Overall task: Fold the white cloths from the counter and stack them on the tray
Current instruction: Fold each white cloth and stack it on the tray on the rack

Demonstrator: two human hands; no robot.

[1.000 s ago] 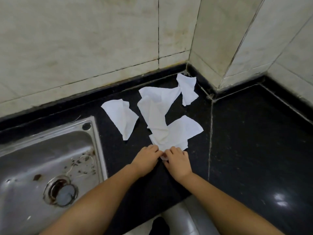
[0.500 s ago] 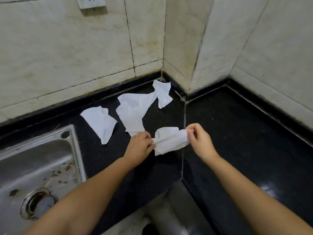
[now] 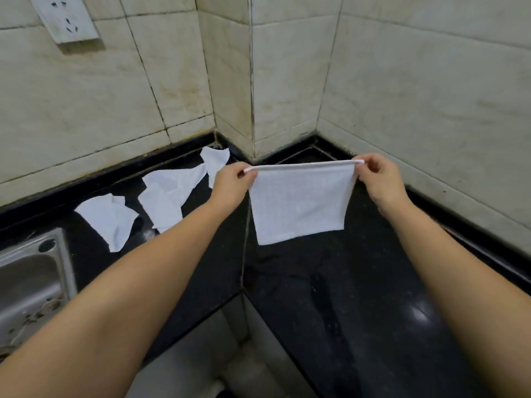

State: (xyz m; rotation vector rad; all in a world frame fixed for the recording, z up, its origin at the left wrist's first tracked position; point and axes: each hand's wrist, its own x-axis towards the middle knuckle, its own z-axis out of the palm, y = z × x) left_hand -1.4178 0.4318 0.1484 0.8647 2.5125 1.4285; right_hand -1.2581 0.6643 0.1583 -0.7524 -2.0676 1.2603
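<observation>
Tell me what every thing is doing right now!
Held cloth: spread flat, hanging in the air.
Left hand: pinches its top left corner.
Right hand: pinches its top right corner.
Other cloths: crumpled on the counter, unfolded.
Sink: dry, drain hidden.
Socket: nothing plugged in.

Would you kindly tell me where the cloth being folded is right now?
In the head view, the cloth hangs centre-right above the black counter, stretched between the left hand and right hand.
</observation>
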